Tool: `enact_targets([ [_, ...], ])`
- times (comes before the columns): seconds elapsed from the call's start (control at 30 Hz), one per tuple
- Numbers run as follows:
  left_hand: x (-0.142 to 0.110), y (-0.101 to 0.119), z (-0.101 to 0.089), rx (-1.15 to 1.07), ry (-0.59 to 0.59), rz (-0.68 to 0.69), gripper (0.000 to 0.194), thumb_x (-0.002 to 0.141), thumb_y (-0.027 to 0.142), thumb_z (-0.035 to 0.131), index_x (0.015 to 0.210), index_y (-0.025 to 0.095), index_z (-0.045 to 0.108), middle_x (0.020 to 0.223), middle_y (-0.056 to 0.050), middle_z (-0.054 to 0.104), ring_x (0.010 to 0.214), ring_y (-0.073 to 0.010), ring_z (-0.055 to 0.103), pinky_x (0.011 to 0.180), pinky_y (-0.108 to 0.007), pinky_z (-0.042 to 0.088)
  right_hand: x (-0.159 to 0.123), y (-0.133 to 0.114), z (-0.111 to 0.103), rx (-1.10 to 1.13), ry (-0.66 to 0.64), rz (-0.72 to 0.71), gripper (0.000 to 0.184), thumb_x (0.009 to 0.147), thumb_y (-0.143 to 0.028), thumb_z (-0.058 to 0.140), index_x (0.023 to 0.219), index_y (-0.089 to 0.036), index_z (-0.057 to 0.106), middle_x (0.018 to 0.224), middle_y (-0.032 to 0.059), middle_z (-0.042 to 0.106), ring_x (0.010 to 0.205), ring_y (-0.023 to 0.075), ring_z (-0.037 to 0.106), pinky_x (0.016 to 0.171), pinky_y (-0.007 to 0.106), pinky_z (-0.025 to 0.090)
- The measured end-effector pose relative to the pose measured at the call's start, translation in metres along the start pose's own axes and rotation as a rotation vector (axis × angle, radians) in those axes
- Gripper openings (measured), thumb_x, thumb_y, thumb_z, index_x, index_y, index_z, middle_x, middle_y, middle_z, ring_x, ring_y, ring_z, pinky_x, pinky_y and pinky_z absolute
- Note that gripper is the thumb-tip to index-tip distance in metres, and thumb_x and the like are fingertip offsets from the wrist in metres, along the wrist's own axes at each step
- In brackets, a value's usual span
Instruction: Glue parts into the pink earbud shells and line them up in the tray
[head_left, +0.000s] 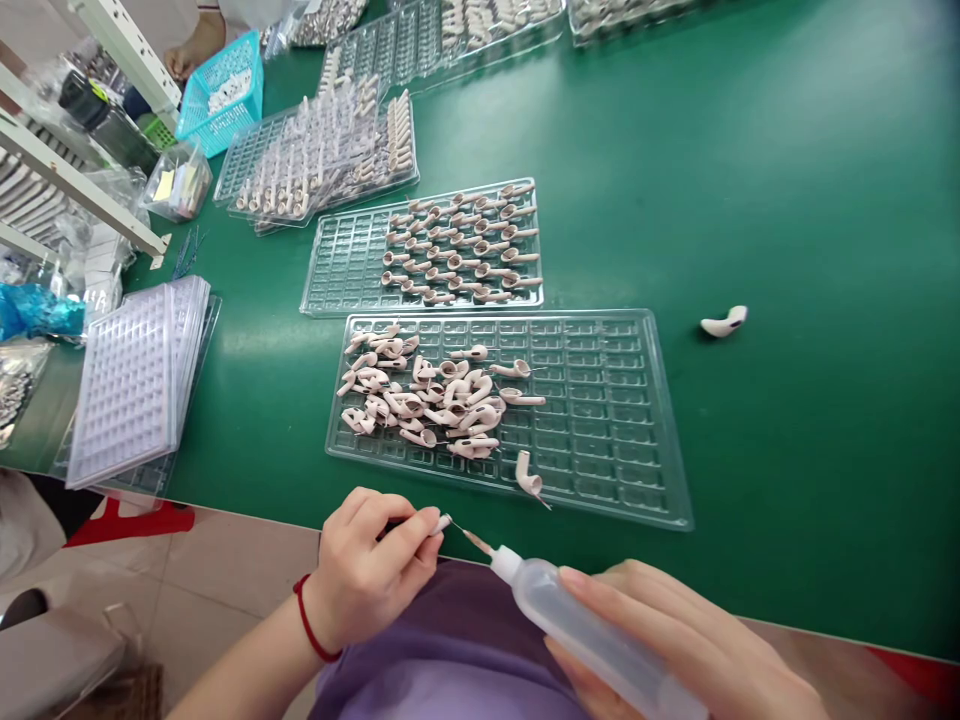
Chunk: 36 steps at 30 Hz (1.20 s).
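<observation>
My left hand [379, 565] is closed in a pinch on a small white earbud shell [443, 524], mostly hidden by the fingers. My right hand [675, 630] wraps round a translucent squeeze bottle [592, 620] with a white cap and a thin, brownish needle tip [478, 543]. That tip points left at the shell, a short gap apart. Just beyond my hands lies a clear plastic tray [600, 420] with a loose heap of white earbud shells [450, 400] on its left half. Thin wires stick out of some. One shell [527, 474] lies apart near the tray's front edge.
Behind it, another clear tray [345, 260] holds shells in rows. Stacked filled trays [315, 165] and a blue basket [221, 95] stand at the back left. Empty trays [127, 390] are piled at left. A single earbud shell [724, 322] lies on the green table [810, 450] at right.
</observation>
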<state>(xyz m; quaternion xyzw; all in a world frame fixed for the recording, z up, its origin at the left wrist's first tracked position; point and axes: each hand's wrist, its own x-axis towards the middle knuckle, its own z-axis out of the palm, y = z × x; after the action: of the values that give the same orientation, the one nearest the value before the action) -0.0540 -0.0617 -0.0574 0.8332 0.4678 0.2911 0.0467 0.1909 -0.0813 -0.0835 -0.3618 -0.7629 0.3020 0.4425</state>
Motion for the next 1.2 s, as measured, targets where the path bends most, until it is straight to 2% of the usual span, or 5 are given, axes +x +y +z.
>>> enact_targets([
  [0.23, -0.006, 0.012, -0.007, -0.121, 0.019, -0.136, 0.022, 0.085, 0.008, 0.065, 0.105, 0.018, 0.069, 0.083, -0.005, 0.066, 0.072, -0.0150, 0.060, 0.064, -0.028, 0.054, -0.018, 0.000, 0.001, 0.023, 0.129, 0.227, 0.047, 0.085, -0.015, 0.064, 0.132, -0.017, 0.054, 0.101, 0.0106, 0.070, 0.075, 0.0189, 0.070, 0.063, 0.025, 0.060],
  [0.33, -0.014, 0.028, -0.012, -0.337, 0.020, -0.284, 0.022, 0.086, 0.009, 0.064, 0.105, 0.018, 0.072, 0.086, -0.007, 0.067, 0.070, -0.0131, 0.063, 0.063, -0.024, 0.056, -0.008, -0.007, 0.007, 0.069, 0.090, 0.238, 0.043, 0.088, -0.014, 0.062, 0.130, -0.017, 0.052, 0.091, 0.0077, 0.069, 0.075, 0.0170, 0.070, 0.066, 0.023, 0.059],
  [0.57, -0.030, 0.052, 0.000, -1.133, -0.186, -1.161, 0.023, 0.082, 0.036, 0.075, 0.089, 0.015, 0.078, 0.085, -0.011, 0.078, 0.077, -0.0195, 0.072, 0.071, -0.027, 0.058, 0.019, -0.020, 0.031, 0.040, 0.093, -0.049, 0.023, 0.085, -0.003, 0.057, 0.102, -0.018, 0.059, 0.078, 0.0047, 0.066, 0.069, 0.0148, 0.062, 0.061, 0.026, 0.055],
  [0.67, -0.030, 0.056, 0.008, -1.381, -0.130, -1.393, 0.033, 0.073, 0.043, 0.082, 0.088, 0.014, 0.077, 0.085, -0.010, 0.078, 0.072, -0.0171, 0.071, 0.068, -0.025, 0.057, 0.014, -0.018, 0.037, -0.078, 0.103, -0.095, 0.023, 0.085, -0.002, 0.053, 0.098, -0.017, 0.062, 0.078, 0.0048, 0.069, 0.072, 0.0157, 0.062, 0.068, 0.030, 0.053],
  [1.2, -0.028, 0.055, 0.017, -1.425, -0.070, -1.467, 0.032, 0.065, 0.041, 0.087, 0.078, 0.012, 0.080, 0.073, -0.008, 0.075, 0.064, -0.0135, 0.062, 0.063, -0.023, 0.049, 0.010, -0.016, 0.042, -0.187, 0.075, -0.089, 0.017, 0.087, -0.004, 0.052, 0.095, -0.016, 0.062, 0.079, 0.0053, 0.069, 0.076, 0.0170, 0.059, 0.074, 0.033, 0.045],
])
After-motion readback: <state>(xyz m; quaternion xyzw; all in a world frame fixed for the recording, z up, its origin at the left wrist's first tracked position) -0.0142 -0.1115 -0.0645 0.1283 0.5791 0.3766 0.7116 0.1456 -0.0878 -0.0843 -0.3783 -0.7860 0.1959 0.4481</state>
